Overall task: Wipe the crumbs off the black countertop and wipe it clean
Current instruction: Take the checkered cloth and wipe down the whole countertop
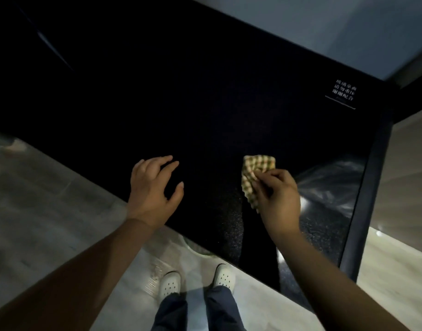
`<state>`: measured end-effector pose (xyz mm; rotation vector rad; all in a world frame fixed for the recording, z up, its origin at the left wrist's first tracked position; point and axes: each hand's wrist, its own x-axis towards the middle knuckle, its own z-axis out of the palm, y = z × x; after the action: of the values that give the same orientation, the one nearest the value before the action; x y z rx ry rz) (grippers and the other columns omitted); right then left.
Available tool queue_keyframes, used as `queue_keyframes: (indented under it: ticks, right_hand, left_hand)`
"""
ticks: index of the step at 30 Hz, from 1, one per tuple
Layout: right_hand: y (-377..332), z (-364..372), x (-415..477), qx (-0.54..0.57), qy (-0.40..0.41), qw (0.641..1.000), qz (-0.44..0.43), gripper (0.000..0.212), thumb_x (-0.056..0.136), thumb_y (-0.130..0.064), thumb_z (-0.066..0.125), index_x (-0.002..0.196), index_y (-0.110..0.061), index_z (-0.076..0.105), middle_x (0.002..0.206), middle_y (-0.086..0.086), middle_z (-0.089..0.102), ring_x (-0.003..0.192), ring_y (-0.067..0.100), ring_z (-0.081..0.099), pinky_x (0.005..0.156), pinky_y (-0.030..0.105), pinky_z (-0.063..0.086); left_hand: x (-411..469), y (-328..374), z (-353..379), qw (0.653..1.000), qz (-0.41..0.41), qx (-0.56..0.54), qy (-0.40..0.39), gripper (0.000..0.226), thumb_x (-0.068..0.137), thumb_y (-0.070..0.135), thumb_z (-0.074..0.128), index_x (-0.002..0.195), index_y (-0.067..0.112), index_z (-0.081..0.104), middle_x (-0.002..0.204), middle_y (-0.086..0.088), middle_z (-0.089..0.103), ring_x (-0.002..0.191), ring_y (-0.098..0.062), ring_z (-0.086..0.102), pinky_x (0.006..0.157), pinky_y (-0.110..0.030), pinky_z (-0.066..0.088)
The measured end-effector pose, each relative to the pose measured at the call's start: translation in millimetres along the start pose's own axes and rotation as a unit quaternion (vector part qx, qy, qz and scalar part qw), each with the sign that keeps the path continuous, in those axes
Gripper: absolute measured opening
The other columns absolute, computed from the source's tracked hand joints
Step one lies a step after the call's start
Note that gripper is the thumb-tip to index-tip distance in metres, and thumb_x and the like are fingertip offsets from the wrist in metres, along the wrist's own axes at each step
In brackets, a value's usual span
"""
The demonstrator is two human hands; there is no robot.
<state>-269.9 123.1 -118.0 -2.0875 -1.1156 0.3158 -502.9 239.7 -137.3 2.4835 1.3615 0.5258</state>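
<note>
The black countertop (205,96) is a glossy dark slab that fills most of the view. My right hand (278,199) is shut on a checked yellow-green cloth (255,170), pinching it between thumb and fingers near the counter's front right part. The cloth hangs folded in front of my fingers, low over the surface. My left hand (152,189) hovers at the front edge with its fingers spread and curved, holding nothing. Fine pale specks (231,225) show on the surface near the front edge. I cannot make out larger crumbs in the dim light.
White printed lettering (343,90) marks the far right corner of the counter. A dark frame edge (370,187) runs down the right side. Pale floor (50,199) lies below, with my two white shoes (195,283) close to the front edge.
</note>
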Motion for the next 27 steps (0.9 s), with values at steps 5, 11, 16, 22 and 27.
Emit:
queue_keyframes:
  ticks: [5, 11, 16, 22, 27]
  right_hand:
    - [-6.1, 11.9, -51.6, -0.023, 0.011, 0.999, -0.018, 0.022, 0.085, -0.015, 0.071, 0.106, -0.018, 0.074, 0.099, -0.001, 0.059, 0.091, 0.017, 0.053, 0.078, 0.022, 0.044]
    - [-20.2, 14.6, -104.4, 0.006, -0.001, 1.0, 0.01, 0.027, 0.08, -0.009, 0.075, 0.102, -0.024, 0.075, 0.096, -0.009, 0.058, 0.09, 0.007, 0.05, 0.077, 0.007, 0.037]
    - [-28.4, 20.8, -134.6, 0.024, 0.009, 0.999, 0.025, 0.029, 0.08, -0.008, 0.075, 0.101, -0.028, 0.075, 0.095, -0.011, 0.058, 0.089, 0.011, 0.054, 0.074, 0.022, 0.045]
    - [-34.0, 21.1, -154.1, 0.083, -0.024, 0.995, 0.048, 0.035, 0.079, -0.005, 0.075, 0.1, -0.033, 0.073, 0.092, -0.013, 0.059, 0.088, 0.011, 0.057, 0.07, 0.03, 0.049]
    - [-53.4, -2.1, -146.8, 0.147, -0.038, 0.983, 0.107, 0.026, 0.078, 0.002, 0.074, 0.085, -0.023, 0.077, 0.088, -0.009, 0.064, 0.085, 0.006, 0.062, 0.069, 0.016, 0.05]
  left_hand:
    - [-1.7, -0.2, 1.5, 1.0, -0.002, 0.009, 0.003, 0.046, 0.086, 0.039, 0.049, 0.123, 0.014, 0.059, 0.131, -0.003, 0.051, 0.124, -0.022, 0.044, 0.115, -0.045, 0.019]
    - [-2.9, -0.9, 1.7, 1.0, -0.001, 0.019, -0.005, 0.047, 0.087, 0.04, 0.049, 0.127, 0.016, 0.056, 0.133, -0.001, 0.049, 0.126, -0.021, 0.04, 0.116, -0.044, 0.018]
    - [-2.9, -2.2, 2.5, 0.999, 0.008, 0.034, -0.008, 0.047, 0.088, 0.041, 0.046, 0.127, 0.016, 0.055, 0.133, -0.002, 0.049, 0.126, -0.022, 0.038, 0.114, -0.047, 0.021]
    - [-3.9, -3.6, 2.8, 0.999, 0.012, 0.028, -0.01, 0.048, 0.088, 0.042, 0.048, 0.129, 0.017, 0.054, 0.135, -0.003, 0.048, 0.128, -0.023, 0.036, 0.116, -0.047, 0.016]
    - [-2.3, -4.0, -1.6, 0.999, 0.013, 0.016, -0.033, 0.052, 0.086, 0.045, 0.048, 0.13, 0.017, 0.054, 0.137, -0.004, 0.046, 0.129, -0.024, 0.035, 0.117, -0.047, 0.013]
